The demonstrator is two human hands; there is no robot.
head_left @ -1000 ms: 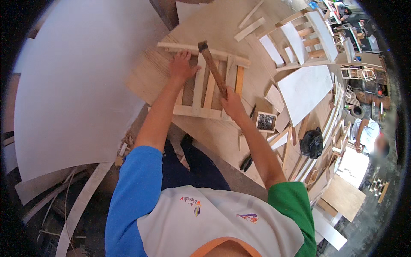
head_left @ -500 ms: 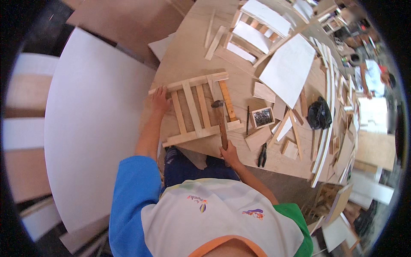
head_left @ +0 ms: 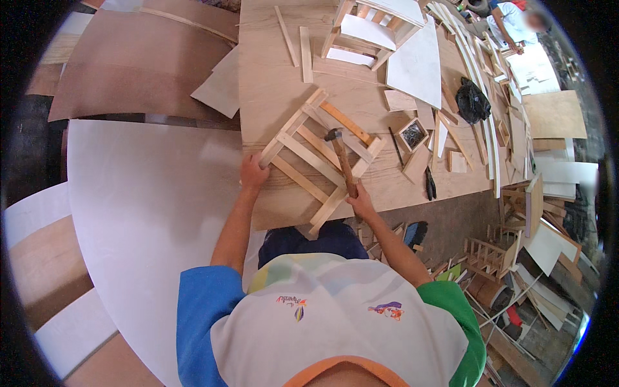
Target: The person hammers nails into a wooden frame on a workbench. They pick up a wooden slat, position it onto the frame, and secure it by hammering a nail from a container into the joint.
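A ladder-like frame (head_left: 298,149) of pale wooden strips lies slanted on the worktable (head_left: 271,77). My left hand (head_left: 255,173) is closed around the left end of its far rail. In my right hand (head_left: 362,201) is a hammer (head_left: 345,164), gripped low on its wooden handle. Its dark head is over the frame, near the orange-toned crosspiece (head_left: 348,122); whether it touches the wood I cannot tell. Right of the frame are a thin dark rod (head_left: 395,140), a small wooden box (head_left: 404,143) of dark nail-like pieces, and black-handled pliers (head_left: 430,184).
A shelf-like wooden piece with white panels (head_left: 367,32) stands at the far side, beside a white board (head_left: 412,64). Wood offcuts, a black plastic bag (head_left: 472,101) and long strips (head_left: 493,148) lie to the right. Large white sheet (head_left: 148,213) at left. Another person (head_left: 512,29) is far right.
The wooden frame has turned counterclockwise, its right end swinging away from me. My left hand still holds it; the hammer stays in my right hand. The whole view has also shifted.
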